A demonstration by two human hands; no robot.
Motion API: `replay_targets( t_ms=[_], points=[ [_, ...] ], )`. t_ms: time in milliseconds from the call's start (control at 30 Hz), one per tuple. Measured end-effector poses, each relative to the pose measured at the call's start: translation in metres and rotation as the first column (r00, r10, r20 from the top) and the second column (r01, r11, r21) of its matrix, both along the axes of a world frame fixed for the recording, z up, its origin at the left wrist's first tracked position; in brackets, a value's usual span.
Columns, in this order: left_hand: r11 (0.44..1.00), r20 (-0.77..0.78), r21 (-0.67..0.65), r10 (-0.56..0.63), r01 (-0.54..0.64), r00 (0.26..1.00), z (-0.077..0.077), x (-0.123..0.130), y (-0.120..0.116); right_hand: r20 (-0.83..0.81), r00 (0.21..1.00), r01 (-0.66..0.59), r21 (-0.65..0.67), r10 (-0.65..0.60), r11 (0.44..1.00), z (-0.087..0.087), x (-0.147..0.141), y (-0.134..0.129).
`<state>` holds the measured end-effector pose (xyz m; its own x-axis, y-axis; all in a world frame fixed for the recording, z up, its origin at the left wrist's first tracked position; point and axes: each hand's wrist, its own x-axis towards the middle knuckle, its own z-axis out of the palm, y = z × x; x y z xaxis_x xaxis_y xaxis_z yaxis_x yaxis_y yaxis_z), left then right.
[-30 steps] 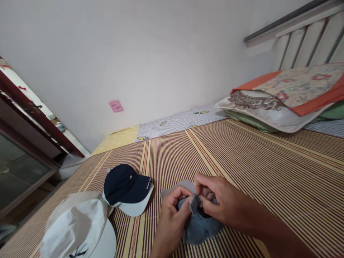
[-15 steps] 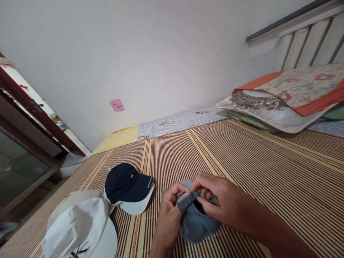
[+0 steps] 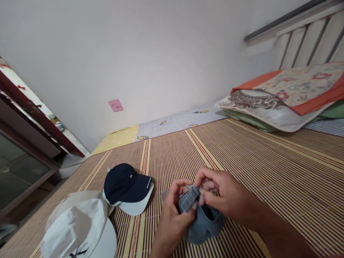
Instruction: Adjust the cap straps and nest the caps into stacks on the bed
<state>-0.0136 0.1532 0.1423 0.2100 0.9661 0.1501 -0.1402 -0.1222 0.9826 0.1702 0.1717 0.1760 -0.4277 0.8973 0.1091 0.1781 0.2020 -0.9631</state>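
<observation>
A grey-blue baseball cap [image 3: 205, 225] lies under both hands, its back opening with the strap facing up toward me. My left hand [image 3: 173, 215] is closed on the strap [image 3: 190, 199] from the left, thumb on its lower end. At the strap's upper end, the fingers of my right hand [image 3: 219, 191] pinch the strap where it meets the cap. Part of the cap's brim shows beyond my left fingers; the rest is hidden by the hands.
Left of my hands, a navy cap [image 3: 123, 182] sits over a pale one, beside stacked white caps [image 3: 75, 224]. All rest on a striped bamboo mat [image 3: 242, 161]. Pillows [image 3: 285, 93] lie at the far right, near a radiator [image 3: 309, 43]. A pink note [image 3: 115, 105] is on the wall.
The strap has turned more upright and its flat side faces me more. My left thumb has moved onto its lower end. The cap has shifted slightly right.
</observation>
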Motion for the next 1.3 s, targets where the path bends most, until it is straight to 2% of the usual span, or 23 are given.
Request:
replay_targets(
  t_ms=[133,267,333,367,467,533,733,833,1000,1133,1200,1300],
  points=[
    [0.985,-0.121,0.101,0.152,-0.140,0.981,0.000,0.006,-0.004,-0.092,0.995,-0.029,-0.053,0.024,0.998,-0.001,0.000,-0.001],
    [0.944,-0.212,0.171,0.316,-0.283,0.925,-0.002,0.010,-0.005,-0.152,0.986,-0.075,-0.070,0.064,0.995,-0.001,-0.002,-0.001],
    [0.923,-0.263,0.218,0.370,-0.318,0.891,-0.002,0.011,-0.006,-0.067,0.996,-0.050,0.022,0.052,0.999,0.000,-0.004,-0.001],
    [0.915,-0.280,0.238,0.386,-0.326,0.879,-0.001,0.010,-0.006,0.003,1.000,-0.024,0.111,0.024,0.994,0.001,-0.005,-0.001],
    [0.913,-0.295,0.270,0.382,-0.307,0.876,0.002,0.010,-0.006,0.197,0.973,0.033,0.406,-0.122,0.913,0.002,-0.007,-0.004],
    [0.910,-0.303,0.289,0.382,-0.298,0.873,0.004,0.010,-0.006,0.272,0.945,0.022,0.500,-0.181,0.866,0.002,-0.008,-0.005],
    [0.853,-0.367,0.436,0.459,-0.286,0.809,0.004,0.012,-0.007,0.339,0.909,0.008,0.567,-0.242,0.823,-0.008,-0.010,-0.006],
    [0.832,-0.337,0.443,0.499,-0.334,0.798,0.006,0.014,-0.008,0.337,0.905,0.016,0.584,-0.261,0.812,-0.014,-0.014,-0.004],
    [0.860,-0.331,0.366,0.477,-0.355,0.815,0.010,0.014,-0.010,0.331,0.902,0.044,0.570,-0.278,0.821,-0.010,-0.014,-0.003],
    [0.885,-0.383,0.358,0.431,-0.299,0.817,0.012,0.010,-0.008,0.356,0.901,-0.054,0.660,-0.249,0.749,-0.007,-0.009,-0.004],
    [0.892,-0.422,0.380,0.404,-0.246,0.812,0.013,0.008,-0.007,0.379,0.889,-0.077,0.678,-0.258,0.731,-0.010,-0.009,-0.004],
    [0.890,-0.455,0.411,0.387,-0.196,0.802,0.014,0.007,-0.006,0.398,0.882,-0.069,0.640,-0.253,0.766,-0.014,-0.011,-0.003]
  ],
)
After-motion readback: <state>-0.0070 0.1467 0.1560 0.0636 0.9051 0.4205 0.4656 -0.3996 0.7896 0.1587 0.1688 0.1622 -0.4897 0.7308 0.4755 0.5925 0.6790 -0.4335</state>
